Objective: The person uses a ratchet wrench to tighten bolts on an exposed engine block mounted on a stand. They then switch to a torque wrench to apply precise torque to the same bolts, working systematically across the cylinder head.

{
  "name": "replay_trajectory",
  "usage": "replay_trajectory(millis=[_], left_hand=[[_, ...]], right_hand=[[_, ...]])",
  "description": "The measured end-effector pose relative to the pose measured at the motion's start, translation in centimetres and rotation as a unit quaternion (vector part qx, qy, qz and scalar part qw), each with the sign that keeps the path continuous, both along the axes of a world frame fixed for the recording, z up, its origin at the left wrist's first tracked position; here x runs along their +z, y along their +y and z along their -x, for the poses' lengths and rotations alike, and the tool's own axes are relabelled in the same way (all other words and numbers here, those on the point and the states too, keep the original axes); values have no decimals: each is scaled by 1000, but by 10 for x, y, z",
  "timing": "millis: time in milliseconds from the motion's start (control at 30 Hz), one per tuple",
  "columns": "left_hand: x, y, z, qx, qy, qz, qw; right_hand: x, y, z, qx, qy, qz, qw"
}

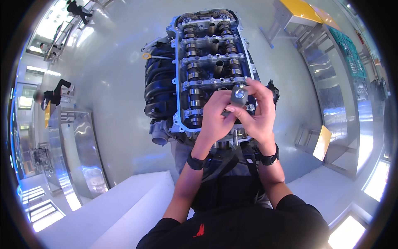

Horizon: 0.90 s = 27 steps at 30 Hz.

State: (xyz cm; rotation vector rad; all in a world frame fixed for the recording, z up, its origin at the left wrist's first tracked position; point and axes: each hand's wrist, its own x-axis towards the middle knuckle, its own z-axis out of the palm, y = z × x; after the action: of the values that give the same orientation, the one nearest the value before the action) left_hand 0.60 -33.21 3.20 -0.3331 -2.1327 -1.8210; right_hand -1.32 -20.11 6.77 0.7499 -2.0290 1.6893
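Dark grey piece (236,100) over engine (203,60), mid-frame
Right hand (262,112) pinches it; left hand (216,115) alongside, grip too hidden to tell.

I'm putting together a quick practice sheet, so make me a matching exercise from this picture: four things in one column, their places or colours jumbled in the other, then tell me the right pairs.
Things
1. Engine
2. Wristbands
3. Ring
4. Grey tool

Places and colours
A. Between the left hand and the right hand
B. Yellow, off to the left
C. Beneath both hands
D. Black, a pair

Right pairs: 1-C, 2-D, 3-B, 4-A.
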Motion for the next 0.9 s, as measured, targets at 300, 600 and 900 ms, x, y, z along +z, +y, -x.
replay_trajectory(millis=[300, 600, 900], left_hand=[[5, -2, -2, 9, 10, 44, 999], [4, -6, -5, -8, 31, 49, 998], [13, -2, -2, 46, -31, 54, 997]], right_hand=[[8, 5, 6, -39, 77, -143, 986], [-18, -2, 1, 81, -67, 68, 992], [9, -5, 2, -33, 35, -97, 994]])
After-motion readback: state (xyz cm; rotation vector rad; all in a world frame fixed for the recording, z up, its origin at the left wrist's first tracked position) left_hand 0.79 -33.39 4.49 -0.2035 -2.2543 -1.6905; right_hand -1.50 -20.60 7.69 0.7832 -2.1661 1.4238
